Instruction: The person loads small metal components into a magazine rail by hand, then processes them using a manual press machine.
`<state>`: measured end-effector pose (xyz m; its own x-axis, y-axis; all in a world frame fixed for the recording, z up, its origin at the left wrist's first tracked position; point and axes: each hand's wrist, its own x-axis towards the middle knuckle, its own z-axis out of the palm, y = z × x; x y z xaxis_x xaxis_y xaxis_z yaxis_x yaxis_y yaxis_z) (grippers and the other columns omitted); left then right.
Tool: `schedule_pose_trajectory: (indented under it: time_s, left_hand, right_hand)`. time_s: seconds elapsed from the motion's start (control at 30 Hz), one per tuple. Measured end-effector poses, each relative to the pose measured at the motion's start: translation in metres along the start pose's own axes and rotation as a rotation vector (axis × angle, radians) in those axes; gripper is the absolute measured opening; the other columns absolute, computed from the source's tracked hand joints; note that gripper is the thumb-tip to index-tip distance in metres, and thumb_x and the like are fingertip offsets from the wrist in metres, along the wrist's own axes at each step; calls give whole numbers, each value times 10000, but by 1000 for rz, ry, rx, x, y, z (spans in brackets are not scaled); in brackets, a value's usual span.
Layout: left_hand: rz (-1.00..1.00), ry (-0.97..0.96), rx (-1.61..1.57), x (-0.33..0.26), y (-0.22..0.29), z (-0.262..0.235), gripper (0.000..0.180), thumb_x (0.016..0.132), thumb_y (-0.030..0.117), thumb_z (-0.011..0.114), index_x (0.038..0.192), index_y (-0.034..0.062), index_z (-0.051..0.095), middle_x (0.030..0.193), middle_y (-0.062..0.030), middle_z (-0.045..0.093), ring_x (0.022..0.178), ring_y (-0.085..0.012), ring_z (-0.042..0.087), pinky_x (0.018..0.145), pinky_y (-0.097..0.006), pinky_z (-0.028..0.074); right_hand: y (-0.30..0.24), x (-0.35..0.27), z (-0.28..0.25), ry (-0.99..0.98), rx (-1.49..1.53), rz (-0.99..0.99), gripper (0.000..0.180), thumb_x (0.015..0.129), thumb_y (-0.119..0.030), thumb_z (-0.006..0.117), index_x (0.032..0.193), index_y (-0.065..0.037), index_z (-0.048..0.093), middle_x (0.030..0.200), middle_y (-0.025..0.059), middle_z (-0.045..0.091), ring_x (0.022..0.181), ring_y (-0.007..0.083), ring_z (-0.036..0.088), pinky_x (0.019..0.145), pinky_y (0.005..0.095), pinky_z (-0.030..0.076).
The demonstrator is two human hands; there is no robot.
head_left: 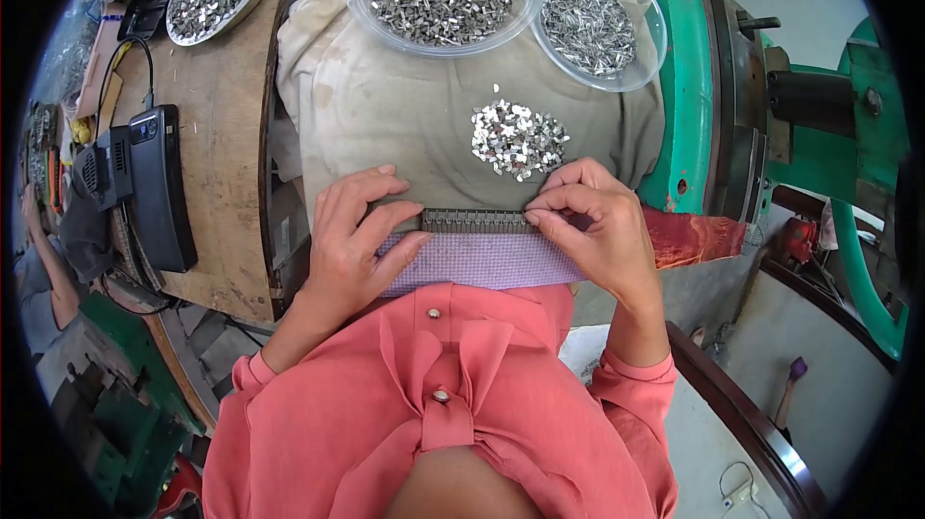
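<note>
Slim dark metal strip [474, 221] with row of small slots, lying crosswise right in front of body, between both hands, along far edge of purple checked cloth [472, 264]. Left hand [358, 222] at left end of strip: thumb and index finger apart in loose V, index tip touching strip's end, thumb tip at near corner, just over purple cloth; other fingers spread loosely, reaching forward over beige cloth [376, 109]. Right hand [594, 222] at right end: thumb and index tip brought close together in pinch against strip's end, remaining fingers curled in behind. Cannot tell whether anything small between right fingertips; too tiny and partly hidden. Just beyond strip, near right fingers, loose pile of small shiny metal pieces [520, 140] on beige cloth, one piece a bit apart on far side. Farther off, big clear bowl [438, 50] of small grey metal bits, and on its right, smaller clear bowl [609, 87] of thin pin-like pieces. At left, wooden table [226, 133] with black phone-like device [162, 186] and round metal dish [199, 39] heaped with more metal bits. At right, green machine [665, 47]; below it, red patterned piece [696, 236]. At far left edge, another person's arm [58, 268].
</note>
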<state>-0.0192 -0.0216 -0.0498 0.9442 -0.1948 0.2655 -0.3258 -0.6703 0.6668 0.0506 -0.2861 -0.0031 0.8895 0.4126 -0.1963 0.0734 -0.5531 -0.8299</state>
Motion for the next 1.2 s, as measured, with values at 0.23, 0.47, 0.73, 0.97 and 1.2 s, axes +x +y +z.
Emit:
schedule_pose_trajectory:
  time_s: [0.23,0.47,0.73,0.97,1.2]
  left_hand:
    - [-6,-2,-5,0,1,0,310,689,121,835,964,65,703,1141,-94,635,1154,-315,602,920,-410,423]
    - [-44,-4,-43,-3,3,1,309,666,86,834,947,56,707,1138,-95,638,1153,-326,604,940,-418,422]
    - [-38,-20,-15,4,8,0,294,660,81,835,927,67,711,1121,-82,641,1136,-325,614,947,-420,414]
    - [-44,-12,-23,4,9,4,281,668,86,832,922,65,713,1129,-82,642,1144,-326,608,953,-423,413]
    - [-21,-12,-39,-1,7,3,282,646,85,836,893,52,705,1141,-117,654,1146,-357,600,981,-460,414]
  right_hand:
    - [4,-2,-1,23,-32,-63,127,786,-28,768,908,3,752,887,95,658,750,205,645,639,307,504]
    - [14,-50,-10,423,-34,-62,141,764,-4,785,902,-23,764,898,84,683,822,214,654,709,317,515]
    - [68,-84,-14,722,-547,27,330,725,-83,831,1041,-43,746,1104,100,662,1044,287,574,920,400,455]
    - [60,-92,-20,536,-383,82,383,652,-92,864,1021,-60,765,985,72,668,980,261,581,858,378,468]
    - [42,-99,-23,494,-312,187,319,706,-15,832,1013,-10,746,903,94,652,779,195,621,661,305,515]
